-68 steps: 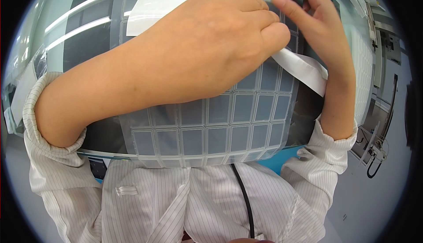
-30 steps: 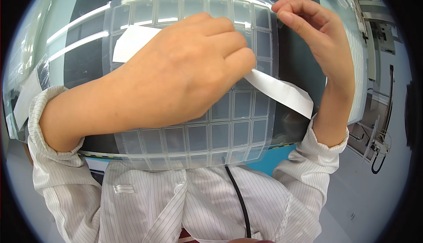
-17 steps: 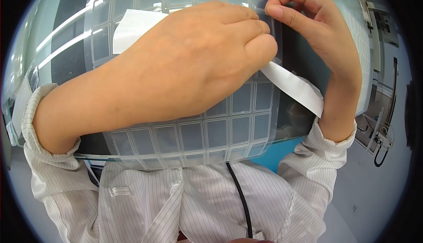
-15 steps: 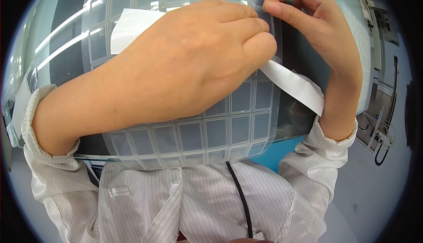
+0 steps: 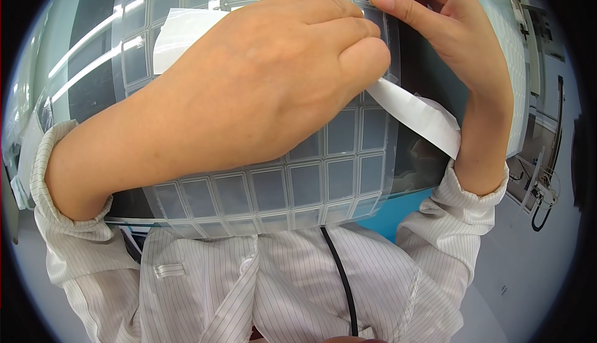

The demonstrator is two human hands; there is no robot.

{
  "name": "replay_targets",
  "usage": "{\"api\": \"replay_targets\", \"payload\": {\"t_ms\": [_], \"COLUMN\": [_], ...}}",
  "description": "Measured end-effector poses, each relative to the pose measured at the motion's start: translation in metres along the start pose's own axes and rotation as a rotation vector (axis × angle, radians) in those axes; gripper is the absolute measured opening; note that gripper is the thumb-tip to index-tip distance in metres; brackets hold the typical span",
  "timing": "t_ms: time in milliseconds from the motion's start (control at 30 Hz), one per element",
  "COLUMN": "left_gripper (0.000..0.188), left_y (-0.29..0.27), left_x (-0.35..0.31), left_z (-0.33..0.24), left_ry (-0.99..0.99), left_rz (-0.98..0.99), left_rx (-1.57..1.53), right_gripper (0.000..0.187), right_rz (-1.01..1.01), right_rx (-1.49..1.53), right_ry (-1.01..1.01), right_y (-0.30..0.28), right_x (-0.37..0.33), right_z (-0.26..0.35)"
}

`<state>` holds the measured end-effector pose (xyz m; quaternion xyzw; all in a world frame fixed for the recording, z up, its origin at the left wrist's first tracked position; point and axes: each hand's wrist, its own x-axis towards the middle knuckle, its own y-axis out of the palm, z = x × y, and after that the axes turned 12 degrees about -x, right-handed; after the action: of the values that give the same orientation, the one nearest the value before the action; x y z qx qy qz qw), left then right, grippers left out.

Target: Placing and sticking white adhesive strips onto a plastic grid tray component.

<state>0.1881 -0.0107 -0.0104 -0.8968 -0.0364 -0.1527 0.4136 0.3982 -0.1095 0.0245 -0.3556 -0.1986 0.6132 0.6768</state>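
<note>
A clear plastic tray (image 5: 267, 187) with rows of rectangular pockets lies before me. My left hand (image 5: 280, 69) reaches across it from the left, back up, fingers curled and their tips hidden. From under its bent fingers a white paper strip (image 5: 423, 119) runs out to the right, its end by my right wrist. Another white paper piece (image 5: 180, 35) shows behind the left hand, on the tray; whether both are one strip is hidden. At the tray's far right, my right hand (image 5: 441, 26) has thumb and forefinger pinched together; what lies between them cannot be made out.
Beneath the tray is a dark glossy surface (image 5: 93, 88) with bright reflections. A blue surface (image 5: 398, 212) shows near my right sleeve. Pale bumpy sheets (image 5: 513, 94) stand beyond my right wrist. Equipment with a black cable (image 5: 541, 212) is at the far right.
Both hands keep nearly the same place and grip. The tray and paper strip have shifted very slightly up in the picture.
</note>
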Motion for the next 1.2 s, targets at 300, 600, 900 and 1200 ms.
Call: {"api": "replay_targets", "payload": {"t_ms": [300, 600, 900, 1200], "left_gripper": [0.022, 0.024, 0.019, 0.013], "left_y": [0.003, -0.002, 0.002, 0.015], "left_x": [-0.001, -0.003, 0.003, 0.004], "left_z": [0.003, 0.002, 0.0, 0.01], "left_ry": [0.051, 0.043, 0.053, 0.146], "left_rz": [-0.027, -0.018, -0.008, -0.143], "left_rx": [-0.013, 0.039, 0.05, 0.036], "right_gripper": [0.008, 0.007, 0.008, 0.009], "right_rz": [0.007, -0.095, -0.032, -0.06], "right_rx": [0.776, -0.237, 0.838, 0.135], "right_ry": [-1.014, -0.039, -1.172, -0.011], "right_y": [0.037, 0.008, 0.047, 0.01], "right_x": [0.042, -0.002, 0.052, -0.013], "right_z": [-0.069, 0.006, -0.076, -0.004]}}
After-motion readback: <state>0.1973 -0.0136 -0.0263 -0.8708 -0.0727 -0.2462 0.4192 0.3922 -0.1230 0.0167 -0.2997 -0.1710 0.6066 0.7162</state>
